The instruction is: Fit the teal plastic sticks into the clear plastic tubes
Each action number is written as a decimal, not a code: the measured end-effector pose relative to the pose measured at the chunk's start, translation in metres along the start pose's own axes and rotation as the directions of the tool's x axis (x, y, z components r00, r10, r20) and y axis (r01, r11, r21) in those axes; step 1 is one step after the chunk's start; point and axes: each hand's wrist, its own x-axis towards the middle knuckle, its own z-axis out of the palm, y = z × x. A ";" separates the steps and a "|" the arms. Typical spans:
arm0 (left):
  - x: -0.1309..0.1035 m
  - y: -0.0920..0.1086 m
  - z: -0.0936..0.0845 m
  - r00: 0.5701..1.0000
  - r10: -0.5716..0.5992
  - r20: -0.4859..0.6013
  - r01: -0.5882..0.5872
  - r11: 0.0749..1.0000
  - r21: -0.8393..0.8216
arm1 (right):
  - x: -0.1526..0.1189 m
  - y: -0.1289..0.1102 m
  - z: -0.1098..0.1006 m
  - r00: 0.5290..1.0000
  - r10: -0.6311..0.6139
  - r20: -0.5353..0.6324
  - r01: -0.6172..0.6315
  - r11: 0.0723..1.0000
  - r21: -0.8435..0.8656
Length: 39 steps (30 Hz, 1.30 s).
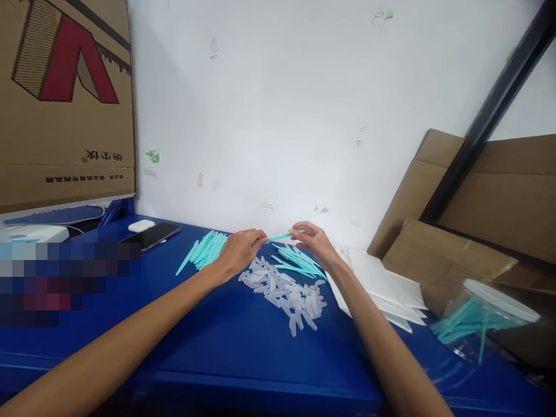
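Note:
A thin turquoise plastic stick (279, 237) spans the gap between my two hands, close to the wall. My left hand (242, 248) is closed, pinching its left end. Fingers of my right hand (315, 240) close on the other end, where something small and pale, perhaps a clear cap, shows at the fingertips. Below my hands lies a loose heap of translucent caps (284, 289). Beside my left hand is a pile of turquoise sticks (204, 250), laid roughly side by side. A second, looser pile of such sticks (299, 262) lies beneath my right hand.
The blue table (208, 353) meets a white wall. On the left are a phone (157, 236), a white case (141, 226) and a large cardboard box (69, 133). To the right are white bags (391, 281), a clear tub (482, 324) of turquoise sticks and cardboard (447, 260).

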 end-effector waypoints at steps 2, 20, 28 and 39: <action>-0.001 -0.001 0.002 1.000 0.019 0.019 -0.020 1.000 0.015 | -0.002 -0.003 -0.007 0.998 -0.028 0.050 0.034 0.992 -0.118; -0.003 -0.001 -0.004 0.988 -0.153 0.012 0.152 0.987 0.050 | 0.001 0.044 -0.035 0.986 0.085 0.147 0.093 0.453 -0.887; -0.003 0.000 -0.004 0.989 -0.138 0.045 0.136 0.990 0.037 | -0.002 0.047 -0.036 0.984 0.140 0.107 0.059 0.310 -0.949; -0.003 0.001 -0.004 0.989 -0.132 0.073 0.129 0.991 0.043 | -0.002 0.048 -0.027 0.970 0.220 0.106 0.062 0.201 -0.978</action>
